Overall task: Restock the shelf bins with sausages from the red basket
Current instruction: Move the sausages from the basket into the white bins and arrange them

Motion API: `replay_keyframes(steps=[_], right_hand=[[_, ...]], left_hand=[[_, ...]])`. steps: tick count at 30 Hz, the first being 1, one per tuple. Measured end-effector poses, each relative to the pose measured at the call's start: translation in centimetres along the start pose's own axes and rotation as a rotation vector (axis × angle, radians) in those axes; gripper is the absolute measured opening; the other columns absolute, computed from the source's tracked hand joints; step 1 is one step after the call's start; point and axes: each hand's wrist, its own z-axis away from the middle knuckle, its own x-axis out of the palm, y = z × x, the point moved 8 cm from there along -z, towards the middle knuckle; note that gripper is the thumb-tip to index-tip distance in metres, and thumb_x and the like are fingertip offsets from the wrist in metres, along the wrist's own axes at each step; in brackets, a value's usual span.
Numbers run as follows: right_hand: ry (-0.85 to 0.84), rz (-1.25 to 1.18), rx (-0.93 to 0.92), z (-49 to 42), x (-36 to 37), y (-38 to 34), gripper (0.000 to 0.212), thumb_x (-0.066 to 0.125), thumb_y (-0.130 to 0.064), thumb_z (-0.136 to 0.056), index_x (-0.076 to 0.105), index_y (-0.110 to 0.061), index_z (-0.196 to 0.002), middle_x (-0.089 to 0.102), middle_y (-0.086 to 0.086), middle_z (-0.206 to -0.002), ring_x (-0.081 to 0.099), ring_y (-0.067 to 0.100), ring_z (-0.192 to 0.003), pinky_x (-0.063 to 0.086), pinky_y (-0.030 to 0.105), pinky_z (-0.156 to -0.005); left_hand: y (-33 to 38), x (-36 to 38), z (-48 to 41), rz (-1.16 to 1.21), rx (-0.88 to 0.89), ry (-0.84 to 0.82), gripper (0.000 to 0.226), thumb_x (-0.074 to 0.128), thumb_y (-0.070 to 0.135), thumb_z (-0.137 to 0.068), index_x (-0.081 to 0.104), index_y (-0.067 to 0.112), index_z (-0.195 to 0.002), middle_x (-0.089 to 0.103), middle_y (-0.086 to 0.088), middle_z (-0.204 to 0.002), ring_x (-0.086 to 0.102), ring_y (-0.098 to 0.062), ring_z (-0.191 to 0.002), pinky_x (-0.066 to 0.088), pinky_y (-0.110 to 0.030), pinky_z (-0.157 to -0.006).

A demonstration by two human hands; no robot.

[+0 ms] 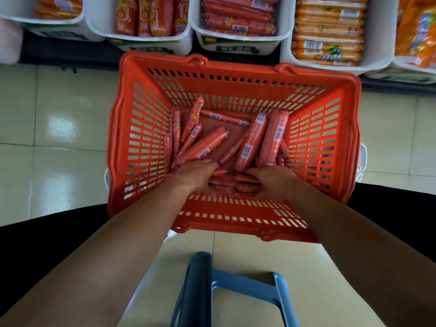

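Sausages [205,143] lie loose on the floor of the red basket [325,138], thick ones at the far end, thin ones under the hands. Their casings look glossy, likely slippery, firm and light. The left hand [193,175] and right hand [274,182] cup a near cluster [230,184], each grip half-curled and gathering; scooping several mid-length seems safest.

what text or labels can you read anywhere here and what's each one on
"双汇食品": green label on the front of the white bin of red sausages, and again, blurrier, on the bin to its left.
Yellow sausage packs: green and white print, too blurred to read.
Sausages in the red basket: barcodes and logos only, digits too small.
Left bin packs: yellow characters, unreadable.
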Motion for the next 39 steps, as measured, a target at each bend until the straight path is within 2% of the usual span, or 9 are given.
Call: replay_keyframes(steps=[3, 9, 13, 20, 24, 27, 30, 33, 39], right_hand=[[0.031, 0.018, 0.032, -0.3, -0.4, 0.4, 0.081, 0.071, -0.060, -0.073, 0.040, -0.034, -0.143, 0.056, -0.002, -0.140, 0.054, 0.023, -0.125, 0.045, 0.044, -0.104], [0.127, -0.062, 0.042, 0.0, -0.4, 0.4, 0.067, 0.053, -0.070, -0.082, 0.045, -0.036, -0.139, 0.061, -0.004, -0.133, 0.059, 0.020, -0.118, 0.050, 0.040, -0.097], [0.038, 0.005, 0.052, -0.2, 0.3, 0.4, 0.082, 0.066, -0.068, -0.076, 0.036, -0.035, -0.144, 0.056, -0.004, -0.140, 0.056, 0.022, -0.125, 0.047, 0.043, -0.102], [0.129, 0.120, 0.076, -0.8, -0.1, 0.0, 0.082, 0.070, -0.065, -0.068, 0.040, -0.033, -0.138, 0.064, -0.003, -0.123, 0.062, 0.022, -0.112, 0.050, 0.044, -0.097], [0.174, -0.060, 0.140, -0.4, -1.3, 1.1, 0.064, 0.072, -0.053, -0.071, 0.050, -0.030, -0.127, 0.065, 0.001, -0.120, 0.062, 0.026, -0.108, 0.049, 0.037, -0.091], [0.141, -0.043, 0.127, -0.5, -1.9, 1.1, 0.047, 0.071, -0.045, -0.074, 0.059, -0.027, -0.115, 0.066, 0.001, -0.116, 0.061, 0.023, -0.107, 0.048, 0.035, -0.090], [0.136, -0.051, 0.128, -0.6, -1.5, 0.7, 0.048, 0.068, -0.051, -0.077, 0.059, -0.025, -0.116, 0.062, 0.000, -0.120, 0.059, 0.022, -0.111, 0.048, 0.039, -0.093], [0.181, -0.134, 0.159, -0.4, -1.4, 0.9, 0.050, 0.067, -0.054, -0.078, 0.058, -0.023, -0.117, 0.061, 0.001, -0.121, 0.059, 0.024, -0.112, 0.048, 0.041, -0.094], [0.226, -0.426, 0.249, 0.2, -2.3, 1.5, 0.043, 0.071, -0.046, -0.079, 0.059, -0.027, -0.115, 0.065, -0.001, -0.105, 0.062, 0.023, -0.100, 0.043, 0.031, -0.084]], left_hand=[[0.3, -0.4, 0.0, 0.010, 0.014, 0.067, 0.076, 0.076, 0.054, -0.076, 0.044, 0.026, -0.139, 0.055, 0.000, -0.137, 0.053, -0.023, -0.124, 0.045, -0.037, -0.101], [0.2, -1.1, 0.5, 0.069, -0.021, 0.147, 0.079, 0.077, 0.049, -0.073, 0.039, 0.026, -0.138, 0.061, -0.001, -0.128, 0.059, -0.024, -0.115, 0.050, -0.040, -0.094], [-0.1, -1.1, 0.9, 0.125, -0.029, 0.145, 0.080, 0.078, 0.046, -0.074, 0.037, 0.026, -0.141, 0.059, -0.001, -0.132, 0.057, -0.024, -0.118, 0.049, -0.039, -0.096], [-0.5, -1.9, 1.2, 0.220, -0.026, 0.216, 0.069, 0.078, 0.044, -0.076, 0.043, 0.031, -0.134, 0.063, 0.002, -0.123, 0.062, -0.020, -0.109, 0.048, -0.030, -0.085], [-1.4, -2.3, 0.8, 0.271, -0.068, 0.250, 0.070, 0.076, 0.042, -0.076, 0.042, 0.030, -0.135, 0.061, 0.000, -0.125, 0.061, -0.021, -0.111, 0.047, -0.030, -0.086], [-1.0, -1.6, 0.3, 0.164, -0.059, 0.168, 0.080, 0.078, 0.040, -0.077, 0.036, 0.024, -0.143, 0.058, -0.005, -0.133, 0.058, -0.027, -0.119, 0.047, -0.037, -0.090], [-0.3, -1.2, 0.3, 0.107, -0.025, 0.161, 0.077, 0.078, 0.041, -0.078, 0.039, 0.021, -0.141, 0.057, -0.006, -0.135, 0.055, -0.029, -0.123, 0.048, -0.042, -0.098], [-0.2, -1.2, 0.0, 0.133, -0.036, 0.182, 0.066, 0.076, 0.036, -0.078, 0.043, 0.021, -0.133, 0.061, -0.006, -0.128, 0.059, -0.029, -0.117, 0.050, -0.043, -0.095], [-0.3, -1.3, -0.1, 0.211, -0.079, 0.181, 0.066, 0.079, 0.035, -0.074, 0.045, 0.020, -0.129, 0.062, -0.007, -0.124, 0.061, -0.029, -0.113, 0.051, -0.040, -0.093]])
